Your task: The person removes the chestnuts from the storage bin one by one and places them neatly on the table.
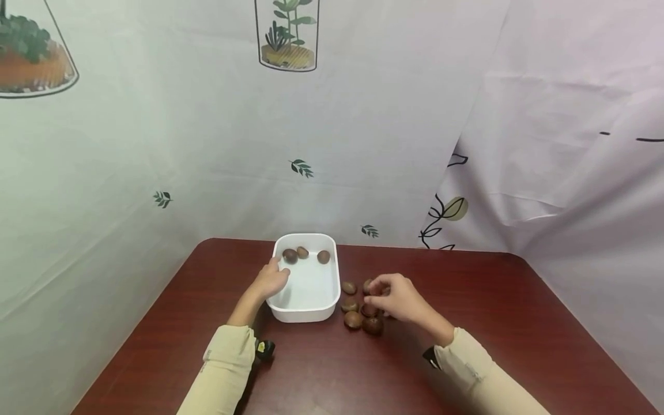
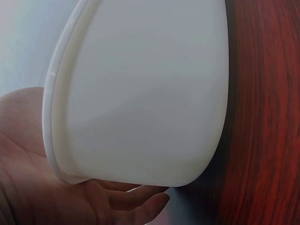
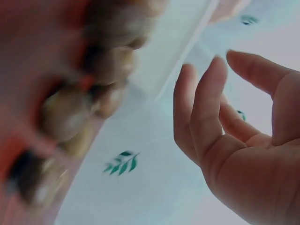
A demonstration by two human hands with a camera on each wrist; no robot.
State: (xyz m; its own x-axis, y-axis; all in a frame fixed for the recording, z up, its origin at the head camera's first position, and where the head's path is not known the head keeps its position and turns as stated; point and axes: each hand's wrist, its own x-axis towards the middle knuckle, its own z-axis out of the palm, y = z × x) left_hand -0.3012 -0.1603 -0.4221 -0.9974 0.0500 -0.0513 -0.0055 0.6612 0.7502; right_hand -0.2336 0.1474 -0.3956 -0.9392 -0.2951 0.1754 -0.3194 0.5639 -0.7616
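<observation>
A white rectangular plastic container (image 1: 307, 316) stands on the table, with three brown chestnuts (image 1: 290, 256) near its far end. My left hand (image 1: 271, 280) holds its left side, the thumb over the rim and the fingers against the outside, as the left wrist view shows under the container wall (image 2: 150, 93). To the right of the container lie several more chestnuts (image 1: 353, 320) in a loose group. Over their right side hovers my right hand (image 1: 396, 297), its fingers bent and spread apart from the thumb. Nothing sits between those fingertips in the right wrist view, where the chestnuts (image 3: 65, 112) appear blurred.
The dark red wooden table (image 1: 321, 369) has rounded far corners. Behind it and along both sides hangs a pale cloth (image 1: 363, 144) printed with leaves and plant jars. A small black device (image 1: 266, 349) shows at the left wrist.
</observation>
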